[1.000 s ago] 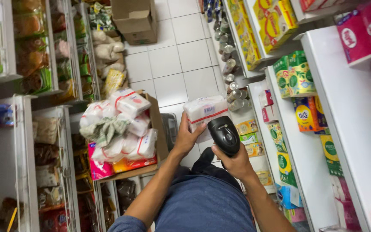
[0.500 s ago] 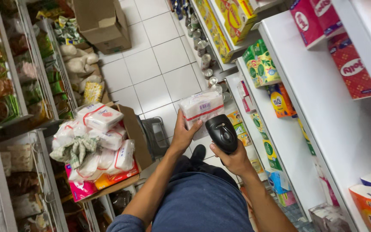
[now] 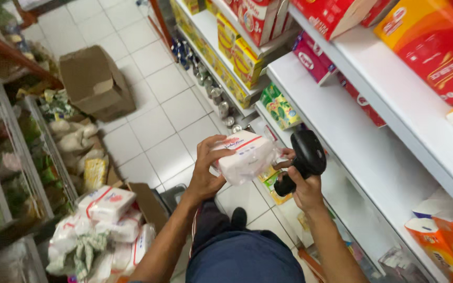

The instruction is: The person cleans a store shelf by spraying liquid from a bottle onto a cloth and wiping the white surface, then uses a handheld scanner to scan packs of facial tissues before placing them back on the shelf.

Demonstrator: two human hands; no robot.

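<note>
My left hand [image 3: 206, 173] grips a soft white pack of tissues [image 3: 246, 156] with red trim, held up at chest height over the tiled aisle. My right hand [image 3: 303, 184] is wrapped around the handle of a black handheld scanner [image 3: 306, 157], whose head sits just right of the pack, almost touching it. Both hands are close together in front of a white shelf [image 3: 342, 120].
An open cardboard box [image 3: 148, 204] full of similar white tissue packs [image 3: 106, 203] stands at my lower left. A brown carton [image 3: 94, 83] lies on the floor tiles ahead. Shelves with red, yellow and green packages line the right; racks of bagged goods line the left.
The view has swung right and up towards the shelves. My hands rose, the left turning the tissue pack towards the scanner, which stays in my right hand.
</note>
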